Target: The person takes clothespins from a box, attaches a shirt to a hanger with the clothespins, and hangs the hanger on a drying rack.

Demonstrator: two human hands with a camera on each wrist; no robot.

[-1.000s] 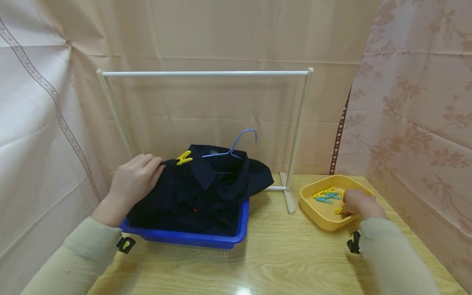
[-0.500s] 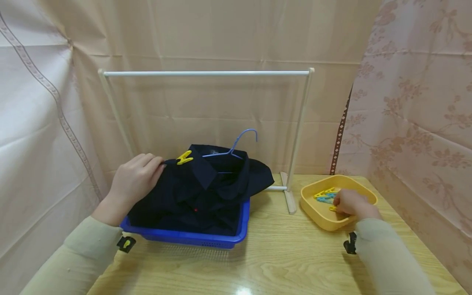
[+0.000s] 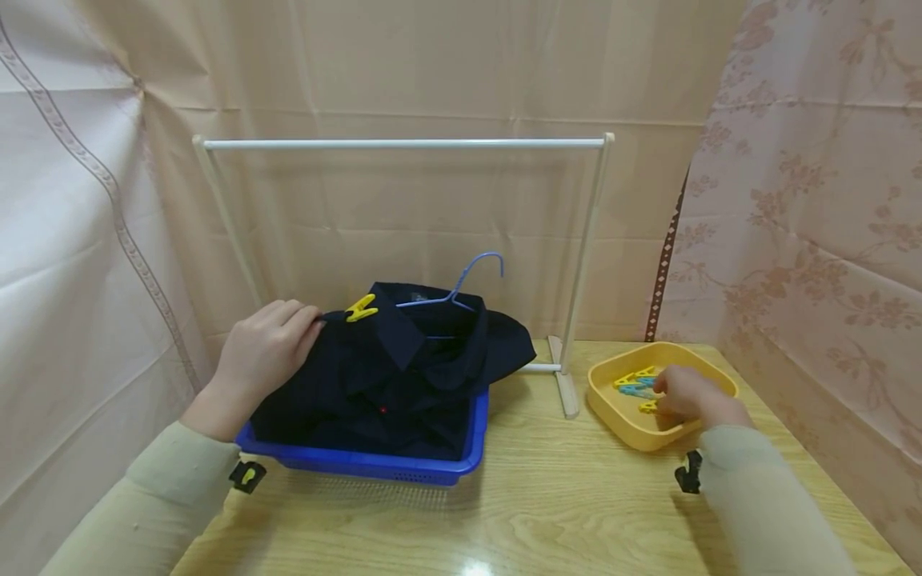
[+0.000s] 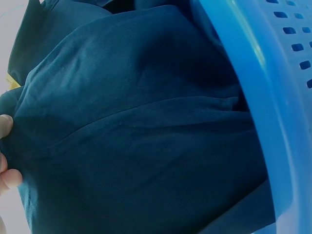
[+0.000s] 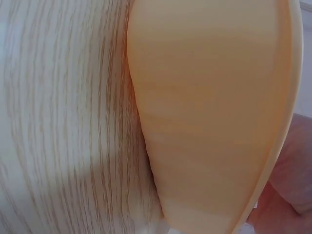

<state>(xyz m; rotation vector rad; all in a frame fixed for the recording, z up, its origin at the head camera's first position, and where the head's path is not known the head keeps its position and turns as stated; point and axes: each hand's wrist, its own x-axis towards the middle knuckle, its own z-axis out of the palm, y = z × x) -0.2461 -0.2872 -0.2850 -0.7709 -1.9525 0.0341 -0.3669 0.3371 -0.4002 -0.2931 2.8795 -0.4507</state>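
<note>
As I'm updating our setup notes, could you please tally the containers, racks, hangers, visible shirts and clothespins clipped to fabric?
Containers: 2 (blue basket, yellow tray)
Racks: 1 (white rack)
Hangers: 1 (blue hanger)
Visible shirts: 1 (black shirt)
Clipped clothespins: 1 (yellow clothespin)
Total: 6

A black shirt (image 3: 403, 392), yellow clothespin (image 3: 360, 308) on its shoulder, overhangs a basket (image 3: 374, 466).

The left sleeve (image 3: 154, 496), lower left of the head view, and the right sleeve (image 3: 763, 496), lower right, are plain pale grey-green, reaching the wrists; 2 small black devices show there, the left unit (image 3: 247, 477) bearing a yellow-green patch, the right unit (image 3: 689, 472) dark.
</note>
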